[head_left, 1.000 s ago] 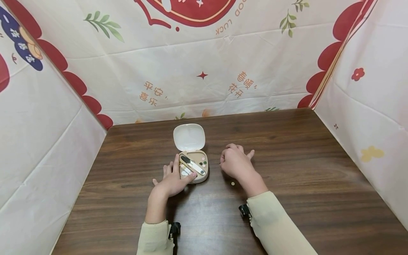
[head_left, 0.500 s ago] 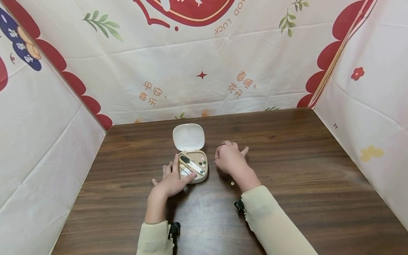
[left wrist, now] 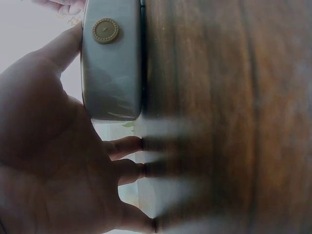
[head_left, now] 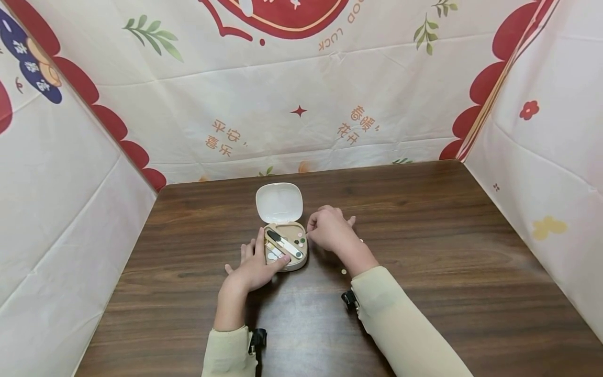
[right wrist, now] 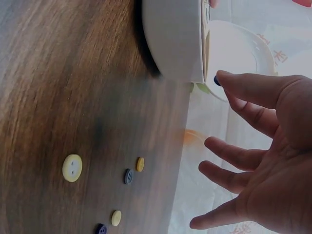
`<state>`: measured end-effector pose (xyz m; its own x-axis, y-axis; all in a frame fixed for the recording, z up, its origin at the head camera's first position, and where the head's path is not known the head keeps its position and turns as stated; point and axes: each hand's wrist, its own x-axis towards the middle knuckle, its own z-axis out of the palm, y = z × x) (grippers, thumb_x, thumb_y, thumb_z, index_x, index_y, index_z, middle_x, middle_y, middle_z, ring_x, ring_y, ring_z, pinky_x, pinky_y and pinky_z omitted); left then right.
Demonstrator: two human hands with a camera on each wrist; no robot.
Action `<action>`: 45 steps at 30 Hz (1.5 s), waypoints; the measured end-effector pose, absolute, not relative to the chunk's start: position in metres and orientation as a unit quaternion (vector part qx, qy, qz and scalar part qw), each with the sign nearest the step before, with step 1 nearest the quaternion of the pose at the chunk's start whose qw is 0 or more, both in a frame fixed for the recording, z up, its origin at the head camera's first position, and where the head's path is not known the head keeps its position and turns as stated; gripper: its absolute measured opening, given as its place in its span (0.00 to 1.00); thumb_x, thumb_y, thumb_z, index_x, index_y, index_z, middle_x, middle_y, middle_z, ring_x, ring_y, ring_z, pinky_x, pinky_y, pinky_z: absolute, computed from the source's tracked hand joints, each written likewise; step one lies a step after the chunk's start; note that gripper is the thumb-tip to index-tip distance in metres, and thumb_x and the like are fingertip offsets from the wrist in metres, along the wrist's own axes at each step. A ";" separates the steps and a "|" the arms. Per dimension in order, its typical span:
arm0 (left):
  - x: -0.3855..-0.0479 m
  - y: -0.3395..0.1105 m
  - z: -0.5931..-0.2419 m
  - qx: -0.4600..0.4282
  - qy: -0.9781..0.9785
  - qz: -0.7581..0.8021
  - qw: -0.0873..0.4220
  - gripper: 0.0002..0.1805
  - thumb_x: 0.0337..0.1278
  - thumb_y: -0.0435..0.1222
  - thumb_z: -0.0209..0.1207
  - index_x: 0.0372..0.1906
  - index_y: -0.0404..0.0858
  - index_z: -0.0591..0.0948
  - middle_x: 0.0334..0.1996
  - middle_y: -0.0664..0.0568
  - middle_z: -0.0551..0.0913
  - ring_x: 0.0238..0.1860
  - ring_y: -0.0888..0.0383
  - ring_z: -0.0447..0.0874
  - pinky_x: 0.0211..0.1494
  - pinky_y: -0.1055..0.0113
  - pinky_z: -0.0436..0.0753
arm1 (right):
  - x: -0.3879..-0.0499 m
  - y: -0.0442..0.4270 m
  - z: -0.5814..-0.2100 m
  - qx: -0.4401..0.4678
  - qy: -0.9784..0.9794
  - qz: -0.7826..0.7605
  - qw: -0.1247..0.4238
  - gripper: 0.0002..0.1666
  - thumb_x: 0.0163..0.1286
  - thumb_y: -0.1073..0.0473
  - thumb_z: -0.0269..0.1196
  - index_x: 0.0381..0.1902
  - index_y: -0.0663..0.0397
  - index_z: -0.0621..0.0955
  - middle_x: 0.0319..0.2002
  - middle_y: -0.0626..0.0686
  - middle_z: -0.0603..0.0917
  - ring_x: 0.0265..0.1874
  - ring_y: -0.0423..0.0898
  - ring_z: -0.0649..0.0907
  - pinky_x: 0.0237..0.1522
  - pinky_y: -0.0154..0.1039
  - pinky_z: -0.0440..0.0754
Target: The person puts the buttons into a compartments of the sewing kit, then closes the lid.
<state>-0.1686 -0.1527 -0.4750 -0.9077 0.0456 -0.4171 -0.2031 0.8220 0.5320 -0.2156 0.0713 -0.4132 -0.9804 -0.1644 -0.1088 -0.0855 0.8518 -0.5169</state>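
Note:
A small white box (head_left: 299, 264) stands on the table with its lid (head_left: 279, 203) raised; a slim black-and-white tool (head_left: 285, 244) and several small buttons lie inside. My left hand (head_left: 254, 270) rests against the box's near left corner, thumb and index finger straight along its edges, other fingers spread on the table. A tan button-like disc (left wrist: 105, 30) sits on the box's side in the left wrist view. Beside the box's right edge, my right hand (head_left: 332, 230) pinches a dark blue button (right wrist: 216, 81) between thumb and index finger; its other fingers are extended.
Loose buttons lie on the table near my right hand: a large pale yellow button (right wrist: 72, 168), a grey button (right wrist: 128, 176), a yellow button (right wrist: 140, 164), a cream button (right wrist: 116, 218) and a purple button (right wrist: 101, 229). Printed cloth (head_left: 282, 89) hangs behind the brown table (head_left: 424, 209).
My right hand has moved left to the box's right edge. A pale button behind its wrist has come into view. The left hand and the box have stayed put.

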 end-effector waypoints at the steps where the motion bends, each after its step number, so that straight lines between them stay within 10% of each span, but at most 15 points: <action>1: -0.168 -0.153 -0.475 -0.042 0.931 0.295 0.210 0.66 0.58 0.80 0.53 0.87 0.60 0.30 0.89 0.41 0.41 0.89 0.41 0.28 0.75 0.15 0.29 | -0.216 0.070 -0.413 -0.065 0.959 -0.264 0.075 0.11 0.64 0.56 0.74 0.22 0.44 0.85 0.66 0.56 0.82 0.70 0.65 0.75 0.69 0.90 0.49; 19: -0.167 -0.152 -0.473 -0.042 0.934 0.290 0.206 0.67 0.57 0.80 0.53 0.88 0.58 0.31 0.89 0.40 0.41 0.89 0.40 0.30 0.74 0.14 0.30 | -0.225 0.044 -0.430 -0.065 0.953 -0.284 0.089 0.11 0.65 0.56 0.73 0.23 0.44 0.85 0.58 0.55 0.84 0.68 0.65 0.76 0.71 0.87 0.54; 45: -0.167 -0.153 -0.475 -0.041 0.932 0.295 0.206 0.66 0.59 0.79 0.54 0.88 0.58 0.31 0.89 0.40 0.41 0.89 0.40 0.29 0.74 0.14 0.29 | -0.228 0.056 -0.409 -0.079 0.953 -0.284 0.068 0.09 0.69 0.55 0.72 0.27 0.43 0.91 0.73 0.56 0.79 0.73 0.67 0.74 0.71 0.87 0.52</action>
<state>-0.1675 -0.1527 -0.4747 -0.9115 0.0450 -0.4089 -0.1985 0.8226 0.5328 -0.2284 0.0562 -0.4087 -0.9783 -0.1892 -0.0845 -0.1123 0.8267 -0.5514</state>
